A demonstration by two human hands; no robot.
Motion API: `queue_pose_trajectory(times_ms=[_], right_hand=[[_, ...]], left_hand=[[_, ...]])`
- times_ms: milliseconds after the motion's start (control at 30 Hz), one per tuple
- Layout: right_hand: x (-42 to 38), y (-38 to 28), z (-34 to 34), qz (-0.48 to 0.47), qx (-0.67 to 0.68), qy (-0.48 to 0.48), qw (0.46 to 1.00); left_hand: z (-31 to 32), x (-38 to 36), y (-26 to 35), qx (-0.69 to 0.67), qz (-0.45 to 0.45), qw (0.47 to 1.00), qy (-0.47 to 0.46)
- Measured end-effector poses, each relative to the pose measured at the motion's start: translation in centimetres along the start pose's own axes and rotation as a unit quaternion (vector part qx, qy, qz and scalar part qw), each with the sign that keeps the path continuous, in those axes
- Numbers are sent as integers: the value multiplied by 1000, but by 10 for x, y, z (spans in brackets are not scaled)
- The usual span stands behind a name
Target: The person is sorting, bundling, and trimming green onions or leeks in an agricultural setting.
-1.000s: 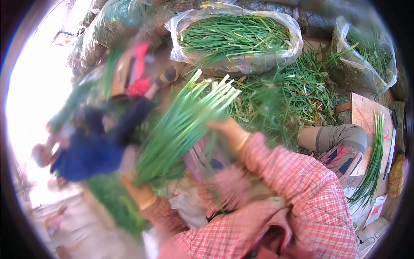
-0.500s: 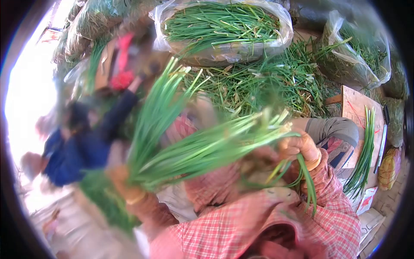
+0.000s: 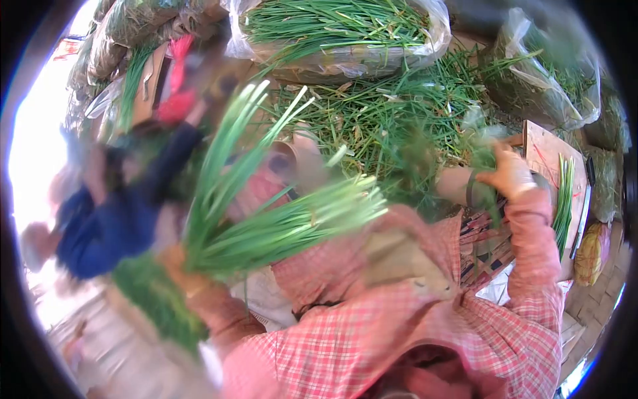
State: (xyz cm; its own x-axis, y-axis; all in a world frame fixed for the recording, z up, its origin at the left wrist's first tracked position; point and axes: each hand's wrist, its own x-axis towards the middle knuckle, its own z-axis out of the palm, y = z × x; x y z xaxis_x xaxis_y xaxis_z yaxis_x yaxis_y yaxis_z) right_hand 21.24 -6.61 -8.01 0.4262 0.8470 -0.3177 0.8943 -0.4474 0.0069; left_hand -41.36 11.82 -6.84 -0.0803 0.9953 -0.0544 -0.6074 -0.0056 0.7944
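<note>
My left hand (image 3: 179, 269), closed and somewhat blurred, grips a large bunch of garlic chives (image 3: 292, 229) by its leafy end. The bunch fans into two parts, with the pale cut ends pointing up and to the right. Off to the right, my right hand (image 3: 510, 171) is raised over my knee, thumb and fingers apart. Blurred loose green leaves hang in the air just left of it and below it. More chives (image 3: 565, 203) lie in a thin bundle on a wooden board (image 3: 538, 143) beyond that hand.
Loose leaves and trimmings (image 3: 379, 126) cover the ground ahead. Behind them is a plastic-lined container (image 3: 359, 60) full of chives, and a clear plastic bag (image 3: 541, 93) stands at the right. A person in blue (image 3: 109, 229) sits at the left. A long blade (image 3: 585, 209) rests along the board's edge.
My right hand has moved up and right, away from the bunch's cut ends, and released the few leaves it was holding. My left hand, still gripping the bunch, has shifted slightly left.
</note>
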Motion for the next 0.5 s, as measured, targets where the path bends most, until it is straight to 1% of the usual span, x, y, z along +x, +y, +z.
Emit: queue_pose_trajectory(times_ms=[33, 67, 100, 133, 167, 200, 233, 267, 333, 433, 467, 500], right_hand=[[2, -36, -14, -26, -77, 35, 996], [6, -54, -5, -97, 115, 128, 980], [10, -73, 6, -137, 296, 101, 940], [13, -94, 10, -121, 409, -15, 904], [22, -111, 28, -134, 546, -118, 819], [26, -131, 29, -132, 591, -198, 770], [28, -146, 41, -159, 625, -230, 729], [31, -157, 61, -158, 638, -232, 716], [29, -167, 76, -119, 676, -253, 682], [21, -146, 40, -125, 602, -168, 771], [29, -130, 39, -106, 560, -79, 818], [46, -103, 51, -98, 586, -17, 804]], left_hand=[[-6, 3, 1, 0, 0, 1000, -9], [-9, 2, 2, 2, 1, 1000, -14], [-6, -1, 1, 4, 5, 1000, 5], [0, 1, 1, 5, 9, 1000, 19], [6, 4, 0, 7, 12, 999, 33], [5, 8, -2, 9, 12, 999, 36], [1, 13, -2, 14, 14, 999, 35], [-4, 18, -2, 20, 15, 999, 35], [-17, 27, -1, 45, 21, 998, 30], [-32, 39, -2, 87, 32, 995, 27], [-37, 41, -1, 100, 35, 994, 27], [-42, 44, -1, 113, 40, 992, 27]])
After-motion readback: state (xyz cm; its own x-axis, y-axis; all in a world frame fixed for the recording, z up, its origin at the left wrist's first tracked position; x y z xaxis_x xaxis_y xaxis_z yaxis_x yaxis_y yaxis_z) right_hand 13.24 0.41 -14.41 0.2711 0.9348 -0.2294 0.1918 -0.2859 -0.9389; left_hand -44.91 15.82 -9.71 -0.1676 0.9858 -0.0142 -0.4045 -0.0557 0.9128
